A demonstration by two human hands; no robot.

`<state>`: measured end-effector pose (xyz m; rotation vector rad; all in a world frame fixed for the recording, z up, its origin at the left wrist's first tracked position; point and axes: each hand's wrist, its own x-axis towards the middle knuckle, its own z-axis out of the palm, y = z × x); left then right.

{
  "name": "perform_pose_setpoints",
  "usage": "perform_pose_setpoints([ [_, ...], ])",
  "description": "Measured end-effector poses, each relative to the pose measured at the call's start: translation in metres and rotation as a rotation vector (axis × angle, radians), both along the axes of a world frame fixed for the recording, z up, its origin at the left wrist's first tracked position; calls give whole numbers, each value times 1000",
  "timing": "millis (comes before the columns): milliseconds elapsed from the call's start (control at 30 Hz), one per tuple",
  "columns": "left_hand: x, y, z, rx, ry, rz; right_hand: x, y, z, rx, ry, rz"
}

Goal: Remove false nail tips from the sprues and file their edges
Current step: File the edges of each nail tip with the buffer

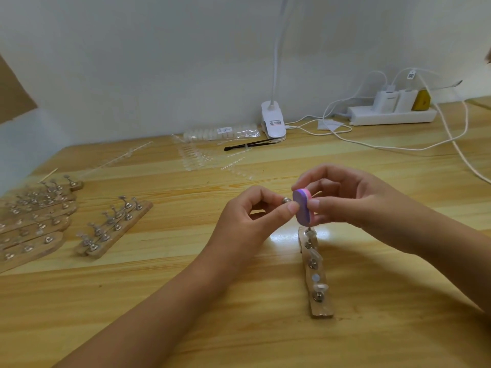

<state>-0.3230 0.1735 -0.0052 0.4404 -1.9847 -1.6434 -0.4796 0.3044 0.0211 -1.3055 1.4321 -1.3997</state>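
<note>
My right hand (353, 197) pinches a small oval buffer block (303, 209), purple with a pink layer, held on edge above the table. My left hand (255, 216) pinches a small metal nail stand (286, 200) against the block's face; any nail tip on it is hidden between fingers and block. Below the block lies a wooden strip (317, 272) carrying several metal stands with clear tips. Clear sprues of nail tips (202, 158) lie spread on the table farther back.
More wooden strips with stands lie at the left (114, 229) and far left (34, 221). At the back are a bag of tips (220, 132), a black tool (247, 145), a clip lamp (273, 120), and a power strip (393, 115) with trailing cables.
</note>
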Motion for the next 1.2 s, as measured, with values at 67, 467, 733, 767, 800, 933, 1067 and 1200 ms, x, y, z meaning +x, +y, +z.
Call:
perform_pose_setpoints([
  [67,0,0,0,-1,-7,-3,2,-1,-1,-57,-64,-11],
  [467,-1,1,-2,-9,-24,-29,-2,2,0,-68,44,-1],
  [733,-1,1,-1,-12,-21,-42,-9,4,7,13,110,33],
  [767,-1,1,-1,-12,-15,-43,-7,3,5,13,96,40],
  [800,-1,0,-1,-12,-9,-37,-5,2,3,-19,56,21],
  [933,-1,-2,-1,3,6,-24,-4,-1,2,-148,-116,-132],
  [1067,-1,0,-1,34,-12,-34,-9,3,6,-51,-6,-54],
  [1200,0,-1,0,47,-6,-38,-3,0,0,-98,-66,-42],
])
